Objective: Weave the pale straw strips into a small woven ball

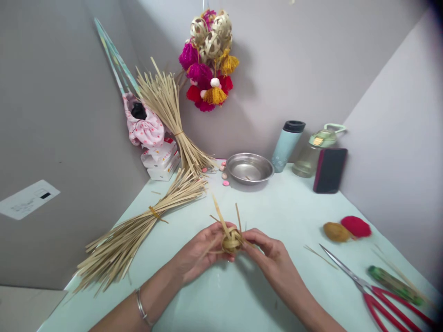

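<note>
A small ball woven from flat straw-coloured strips (231, 240) is held up between my two hands above the pale table. Loose strip ends stick out of it, some upward and some sideways. My left hand (204, 251) cups the ball from the left, its fingers curled behind and beneath it. From the right, the thumb and forefinger of my right hand (268, 251) pinch at the ball's side, where a strip end shows. The exact strip between those fingertips is partly hidden.
Bundled strips (138, 226) lie at the left; another bundle (173, 120) leans on the wall. Behind are a metal bowl (249, 168), a tumbler (287, 145), a bottle (311, 152) and a phone (330, 170). Red-handled scissors (363, 283) and yarn balls (356, 226) lie right.
</note>
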Demonstrator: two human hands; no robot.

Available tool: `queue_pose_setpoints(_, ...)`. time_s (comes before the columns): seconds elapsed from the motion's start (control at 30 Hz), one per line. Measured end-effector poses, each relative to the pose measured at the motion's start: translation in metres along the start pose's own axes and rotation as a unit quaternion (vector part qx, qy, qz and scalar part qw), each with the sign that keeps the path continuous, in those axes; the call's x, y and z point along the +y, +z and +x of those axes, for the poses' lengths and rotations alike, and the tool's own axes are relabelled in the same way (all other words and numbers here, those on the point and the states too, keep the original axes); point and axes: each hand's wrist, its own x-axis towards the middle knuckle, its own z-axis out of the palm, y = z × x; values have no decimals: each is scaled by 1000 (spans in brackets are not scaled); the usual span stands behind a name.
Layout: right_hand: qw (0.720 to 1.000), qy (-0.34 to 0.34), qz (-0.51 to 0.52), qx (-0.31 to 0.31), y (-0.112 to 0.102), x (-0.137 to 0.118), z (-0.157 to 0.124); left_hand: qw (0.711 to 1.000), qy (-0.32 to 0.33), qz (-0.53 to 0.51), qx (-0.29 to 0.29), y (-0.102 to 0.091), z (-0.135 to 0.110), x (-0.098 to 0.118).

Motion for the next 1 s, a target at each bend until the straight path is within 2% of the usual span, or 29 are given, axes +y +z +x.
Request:
queue_pose_setpoints(0.1, 996, -3, -44, 75, -11, -1, 2, 998, 1, 65, 22, 3, 0, -1)
queue_pose_setpoints(0.13, 990, -23, -67, 118, -15, -2, 2, 996, 3, 87, 25, 4, 0, -1)
queue_pose_setpoints(0.2, 980, -71, -114, 148, -19, -7, 1, 991, 11, 130, 20, 6, 0, -3)
queue_pose_setpoints(0.3, 984, -87, -133, 80, -19, -14, -2, 984, 9, 176, -5, 8, 0, -7)
queue_pose_setpoints(0.4, 992, -36, -118, -13, -15, -15, -3, 983, -12, 181, -21, 8, 0, -13)
queue_pose_setpoints(0.5, 992, -8, -114, -46, -11, -13, -1, 986, -31, 165, -22, 8, 0, -19)
queue_pose_setpoints(0.7, 994, -3, -108, -32, -8, -11, 0, 985, -52, 163, -34, 10, 0, -22)
queue_pose_setpoints(1.0, 991, -14, -111, 77, -9, -7, 1, 987, -45, 151, -35, 14, -2, -16)
